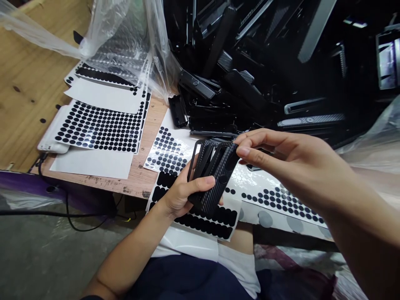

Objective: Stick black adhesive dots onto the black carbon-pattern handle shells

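Note:
My left hand (180, 193) grips the lower end of a black carbon-pattern plastic part (215, 171), held tilted above the table edge. My right hand (281, 160) pinches the part's upper right end with thumb and fingers. Whether a sticker sits under those fingertips is hidden. Right under the part lies a white sheet of black oval stickers (212, 218), hanging over the table edge above my lap.
More white sheets of black round dot stickers (100, 127) lie on the wooden table (25, 83) to the left and another dot sheet (281, 200) to the right. A big heap of black plastic parts (250, 62) fills the back. Clear plastic bags (125, 37) lie at the back left. A cable (71, 216) runs below the table.

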A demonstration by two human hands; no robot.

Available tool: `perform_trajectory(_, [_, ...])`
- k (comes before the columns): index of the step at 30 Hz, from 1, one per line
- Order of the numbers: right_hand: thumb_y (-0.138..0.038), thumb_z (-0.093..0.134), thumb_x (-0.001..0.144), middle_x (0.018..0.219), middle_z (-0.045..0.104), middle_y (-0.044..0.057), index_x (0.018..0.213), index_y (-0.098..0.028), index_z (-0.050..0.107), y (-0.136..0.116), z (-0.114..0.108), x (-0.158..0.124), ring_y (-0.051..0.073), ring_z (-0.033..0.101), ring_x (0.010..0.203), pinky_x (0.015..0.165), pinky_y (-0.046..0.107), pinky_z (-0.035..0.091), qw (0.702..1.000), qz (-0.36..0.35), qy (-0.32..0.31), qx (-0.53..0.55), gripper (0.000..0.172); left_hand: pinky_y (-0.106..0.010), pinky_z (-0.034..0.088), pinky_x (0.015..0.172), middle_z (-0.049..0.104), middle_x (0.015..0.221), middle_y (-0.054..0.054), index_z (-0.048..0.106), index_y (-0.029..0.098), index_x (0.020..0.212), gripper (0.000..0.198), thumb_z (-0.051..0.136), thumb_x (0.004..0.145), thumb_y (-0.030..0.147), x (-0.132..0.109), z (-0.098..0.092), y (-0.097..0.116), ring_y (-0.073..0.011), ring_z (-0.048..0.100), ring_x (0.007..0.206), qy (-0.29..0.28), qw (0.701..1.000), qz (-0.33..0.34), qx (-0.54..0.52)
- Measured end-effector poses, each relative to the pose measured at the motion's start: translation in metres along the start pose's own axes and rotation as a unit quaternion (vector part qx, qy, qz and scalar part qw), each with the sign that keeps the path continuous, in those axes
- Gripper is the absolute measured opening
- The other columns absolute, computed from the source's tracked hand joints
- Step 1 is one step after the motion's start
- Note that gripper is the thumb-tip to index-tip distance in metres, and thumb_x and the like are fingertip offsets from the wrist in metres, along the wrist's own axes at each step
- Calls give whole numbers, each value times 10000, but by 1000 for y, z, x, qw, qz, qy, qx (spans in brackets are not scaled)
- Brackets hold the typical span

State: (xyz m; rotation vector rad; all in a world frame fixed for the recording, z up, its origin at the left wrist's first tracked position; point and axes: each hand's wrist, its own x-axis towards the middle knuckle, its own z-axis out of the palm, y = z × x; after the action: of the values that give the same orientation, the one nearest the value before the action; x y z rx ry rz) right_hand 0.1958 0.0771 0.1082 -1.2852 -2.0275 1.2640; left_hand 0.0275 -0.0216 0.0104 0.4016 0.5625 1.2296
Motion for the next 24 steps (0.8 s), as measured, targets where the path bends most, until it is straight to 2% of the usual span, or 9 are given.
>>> perform_trajectory(2, [-651, 764, 814, 1022, 754, 76, 871, -216, 756, -1, 0, -1, 214, 658, 812, 651, 322, 527, 1000, -13, 6, -23, 439, -236, 589, 523, 680, 854, 1, 512, 212, 1208, 625, 894, 744, 385, 0, 0, 0, -167, 718, 598, 4, 1000, -5, -2])
perform_trajectory(9, [-447, 720, 877, 967, 763, 63, 902, -223, 744, 3, 0, -3, 241, 708, 867, 791, 387, 599, 994, -80, 23, -67, 226, -225, 579, 513, 688, 839, 3, 499, 216, 1237, 645, 888, 751, 386, 0, -1, -1, -173, 723, 589, 3, 1000, -5, -6])
perform_trajectory(14, [-401, 704, 910, 999, 778, 63, 945, -233, 740, 5, 1, -4, 271, 737, 911, 828, 434, 612, 988, -111, 36, -103, 175, -230, 589, 519, 684, 820, 6, 503, 211, 1221, 637, 892, 748, 388, 1, 0, -1, -171, 720, 583, 7, 1000, -3, -9])
perform_trajectory(17, [-370, 693, 936, 969, 780, 55, 963, -247, 746, 4, 3, -6, 274, 748, 877, 837, 454, 620, 978, -146, 47, -143, 137, -217, 577, 508, 678, 833, 3, 513, 210, 1224, 620, 882, 755, 375, 1, 0, -1, -168, 720, 591, 6, 1000, -2, -4])
perform_trajectory(19, [-354, 687, 947, 1062, 772, 75, 975, -263, 760, 3, 4, -8, 292, 751, 932, 864, 467, 621, 961, -188, 69, -190, 120, -214, 570, 502, 671, 832, 4, 516, 210, 1222, 602, 871, 764, 370, 0, 0, -2, -166, 716, 591, 6, 1000, 2, -1])
perform_trajectory(21, [-362, 699, 945, 1289, 706, 112, 1099, -280, 769, 4, 3, -7, 331, 720, 1103, 935, 486, 606, 938, -230, 111, -233, 188, -217, 565, 493, 665, 818, 9, 511, 211, 1213, 588, 862, 771, 375, 0, 1, -2, -166, 711, 583, 11, 1000, 6, 2])
perform_trajectory(22, [-381, 715, 936, 1393, 648, 124, 1206, -286, 748, 5, 2, -6, 348, 685, 1191, 974, 494, 593, 930, -246, 124, -243, 288, -219, 564, 492, 662, 808, 11, 507, 211, 1209, 585, 859, 773, 382, 0, 1, -1, -167, 709, 580, 12, 1000, 8, 4])
perform_trajectory(24, [-443, 752, 908, 1480, 581, 143, 1414, -275, 644, 11, 1, -1, 360, 620, 1304, 1044, 510, 562, 931, -260, 107, -234, 544, -220, 559, 488, 661, 798, 11, 502, 210, 1203, 599, 865, 764, 396, 0, 0, 0, -170, 706, 578, 13, 1000, 6, 13])
